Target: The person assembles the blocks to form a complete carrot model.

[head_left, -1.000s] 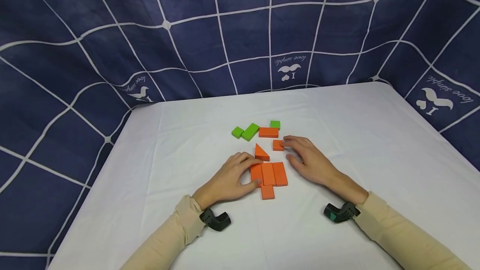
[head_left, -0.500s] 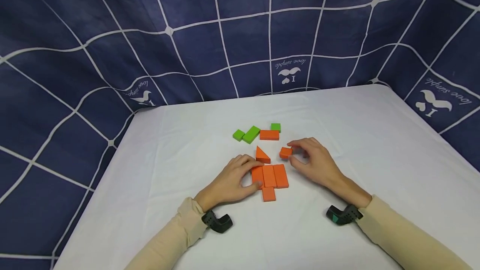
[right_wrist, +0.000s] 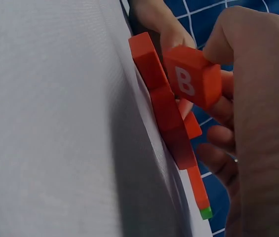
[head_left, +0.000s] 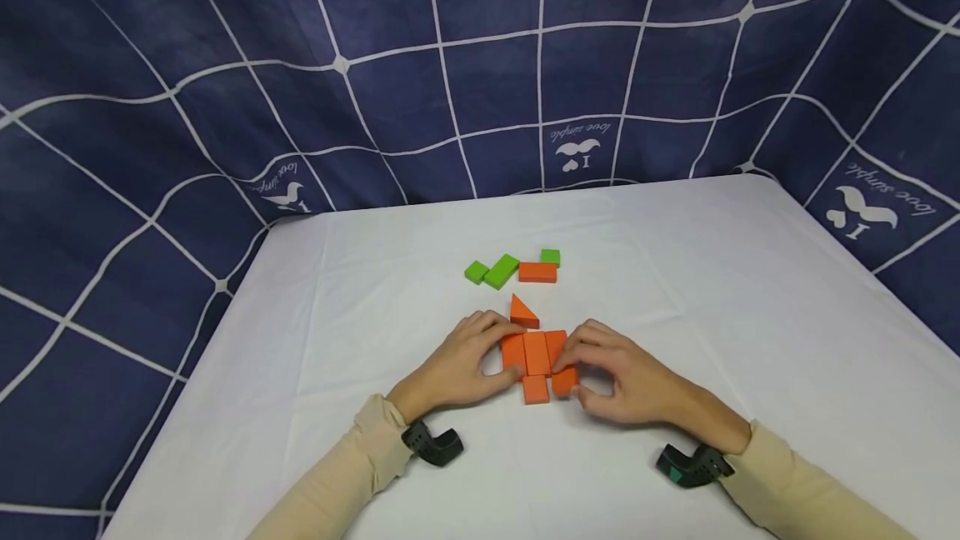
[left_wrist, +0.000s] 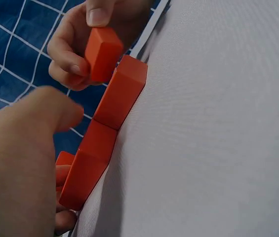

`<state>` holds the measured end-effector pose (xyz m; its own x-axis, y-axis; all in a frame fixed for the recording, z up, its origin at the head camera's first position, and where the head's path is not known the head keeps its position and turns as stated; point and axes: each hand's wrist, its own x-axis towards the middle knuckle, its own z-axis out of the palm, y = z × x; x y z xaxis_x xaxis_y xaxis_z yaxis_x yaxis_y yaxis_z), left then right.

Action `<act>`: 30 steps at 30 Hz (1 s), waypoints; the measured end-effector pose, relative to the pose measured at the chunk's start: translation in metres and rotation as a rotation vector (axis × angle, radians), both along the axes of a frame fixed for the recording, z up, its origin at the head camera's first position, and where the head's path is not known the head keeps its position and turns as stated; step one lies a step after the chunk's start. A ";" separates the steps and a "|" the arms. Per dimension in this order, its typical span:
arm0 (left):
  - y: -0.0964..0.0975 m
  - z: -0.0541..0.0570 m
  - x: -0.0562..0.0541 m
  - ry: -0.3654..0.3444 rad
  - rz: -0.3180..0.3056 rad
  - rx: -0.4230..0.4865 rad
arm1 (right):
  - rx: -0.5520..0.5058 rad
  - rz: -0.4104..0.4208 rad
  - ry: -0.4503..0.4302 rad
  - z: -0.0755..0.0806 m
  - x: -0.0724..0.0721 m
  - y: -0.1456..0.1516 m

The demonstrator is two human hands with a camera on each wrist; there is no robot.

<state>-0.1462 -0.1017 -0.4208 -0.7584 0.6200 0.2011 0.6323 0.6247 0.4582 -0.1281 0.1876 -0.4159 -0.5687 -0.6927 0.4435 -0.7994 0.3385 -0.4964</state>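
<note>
My right hand pinches a small orange square block between thumb and fingers. A white letter B shows on that block's face in the right wrist view. It is held tilted beside the near end of three orange rectangular blocks lying side by side. Another orange square block touches the near end of the middle one. My left hand spans the leftmost rectangular block, fingers at its far end and thumb at the near end. An orange triangular block stands just beyond the row.
Farther back on the white tablecloth lie an orange rectangular block, a green rectangular block and two green square blocks, one on the left and one behind. A dark blue gridded curtain surrounds the table.
My right hand has picked up the small orange square block from beyond the row and brought it toward me, to the row's near right end. The left hand has stayed in place.
</note>
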 end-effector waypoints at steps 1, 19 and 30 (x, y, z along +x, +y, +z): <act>0.000 -0.001 0.000 -0.001 0.000 0.001 | 0.024 0.004 -0.006 0.000 0.001 0.000; 0.000 -0.001 -0.001 -0.010 -0.012 0.018 | 0.122 0.030 0.052 -0.005 -0.003 0.000; 0.000 0.001 -0.002 0.006 -0.020 0.017 | 0.128 0.026 0.037 -0.005 -0.003 0.000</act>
<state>-0.1477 -0.1020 -0.4202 -0.7443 0.6319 0.2162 0.6477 0.6041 0.4643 -0.1307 0.1875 -0.4205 -0.5346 -0.7594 0.3707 -0.8257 0.3761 -0.4203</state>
